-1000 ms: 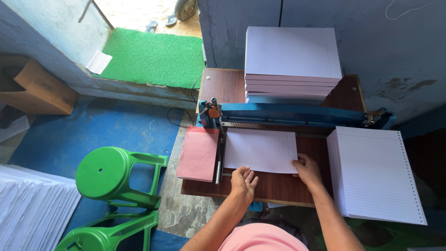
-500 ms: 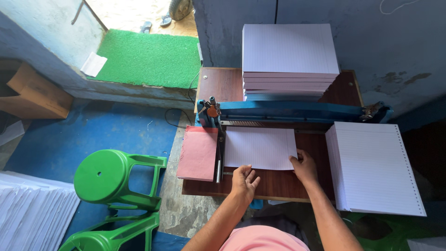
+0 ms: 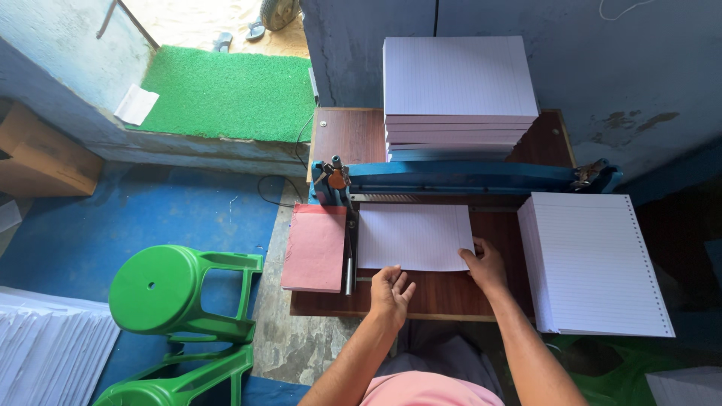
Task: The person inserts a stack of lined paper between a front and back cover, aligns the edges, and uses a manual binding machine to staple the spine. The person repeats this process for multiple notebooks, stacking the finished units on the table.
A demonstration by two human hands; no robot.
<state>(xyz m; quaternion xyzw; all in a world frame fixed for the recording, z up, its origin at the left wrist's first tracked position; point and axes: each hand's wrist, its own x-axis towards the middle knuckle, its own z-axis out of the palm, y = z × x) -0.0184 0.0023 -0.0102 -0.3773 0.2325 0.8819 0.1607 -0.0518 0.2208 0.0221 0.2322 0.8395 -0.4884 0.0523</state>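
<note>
Squaring up: a thin batch of lined paper (image 3: 414, 237) lies flat at frame centre on the wooden table (image 3: 451, 293), its far edge under the blue punching machine (image 3: 466, 179).
Left hand (image 3: 391, 289): fingers loosely spread, tips on the batch's near edge; gripping nothing.
Right hand (image 3: 485, 263): fingers apart, pressing the batch's lower right corner; not clamped.
Handling: light and floppy, sheets likely to slide over one another; best held flat by the near edge and corners, both hands.
Left guide: a metal rail (image 3: 349, 256) sits against the batch's left edge; a pink card (image 3: 316, 246) lies beside it.
Behind: a tall paper stack (image 3: 457, 83), upper centre.
Right: a punched stack (image 3: 594, 263), near the right hand, crowding that side.
Lower left: green stools (image 3: 177, 301), more paper (image 3: 45, 361).
</note>
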